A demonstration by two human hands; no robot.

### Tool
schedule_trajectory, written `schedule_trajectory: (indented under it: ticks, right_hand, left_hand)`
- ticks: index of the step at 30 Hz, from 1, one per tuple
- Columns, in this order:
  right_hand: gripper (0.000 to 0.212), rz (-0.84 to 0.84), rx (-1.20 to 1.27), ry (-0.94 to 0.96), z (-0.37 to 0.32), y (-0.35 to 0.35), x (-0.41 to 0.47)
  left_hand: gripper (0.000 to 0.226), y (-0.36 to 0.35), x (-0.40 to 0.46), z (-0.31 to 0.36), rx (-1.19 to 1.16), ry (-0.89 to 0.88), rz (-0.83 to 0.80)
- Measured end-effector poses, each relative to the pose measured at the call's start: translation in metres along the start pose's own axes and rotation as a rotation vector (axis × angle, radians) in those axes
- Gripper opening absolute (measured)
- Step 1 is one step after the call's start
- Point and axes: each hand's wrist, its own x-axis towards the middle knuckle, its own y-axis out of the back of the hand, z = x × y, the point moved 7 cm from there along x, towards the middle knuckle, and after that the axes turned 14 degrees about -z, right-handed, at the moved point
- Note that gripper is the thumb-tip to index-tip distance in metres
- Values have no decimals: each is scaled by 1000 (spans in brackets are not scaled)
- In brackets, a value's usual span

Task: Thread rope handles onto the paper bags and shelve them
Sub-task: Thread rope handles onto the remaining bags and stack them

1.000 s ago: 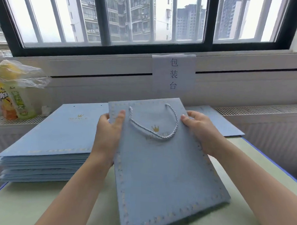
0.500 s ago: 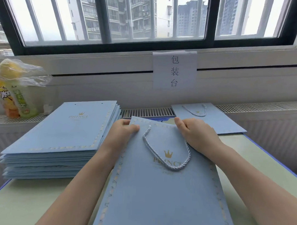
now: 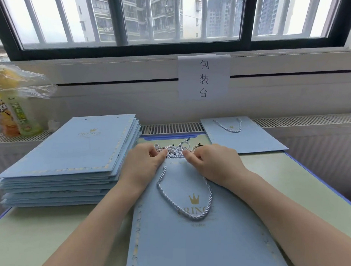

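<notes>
A light blue paper bag (image 3: 186, 248) with a gold crown lies flat on the table in front of me, and a white twisted rope handle (image 3: 185, 210) is threaded through its upper face. Just beyond its top edge sits a small pile of loose rope handles (image 3: 175, 150). My left hand (image 3: 143, 165) rests on the bag's top left corner, its thumb and forefinger pinched into the pile. My right hand (image 3: 211, 164) rests on the top right corner, its fingers curled onto the same ropes.
A stack of several flat blue bags without handles (image 3: 70, 159) lies at the left. One bag with a handle (image 3: 244, 137) lies at the back right. Bottles in a plastic wrap (image 3: 12, 103) stand on the radiator ledge, far left. A paper sign (image 3: 204, 77) hangs under the window.
The bag came down from upright to flat on the table and nearer to me. Both hands moved off its top edge onto the rope pile, which was hidden behind the bag before.
</notes>
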Motion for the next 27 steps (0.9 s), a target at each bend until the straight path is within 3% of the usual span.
schedule_trajectory:
  ticks: [3, 5, 10, 16, 22, 25, 27]
  right_hand:
    - [61, -16, -28, -13, -4, -2, 0]
    - [59, -6, -43, -7, -7, 0, -2]
    - [52, 67, -86, 31, -17, 5, -5]
    - [52, 77, -58, 150, -31, 0, -8]
    - [52, 103, -67, 149, -30, 9, -9]
    - [57, 203, -11, 62, -12, 21, -9]
    - [59, 288, 69, -37, 10, 32, -10]
  left_hand:
    - [44, -8, -9, 23, 408, -106, -6]
    - [46, -15, -13, 33, 508, -136, -63]
    - [52, -20, -9, 26, 519, -80, -158]
    - [52, -16, -11, 28, 494, -98, -132]
    - [43, -5, -19, 39, 313, -223, 63]
    - [13, 5, -12, 34, -17, -222, 107]
    - [24, 0, -6, 23, -301, -73, -27]
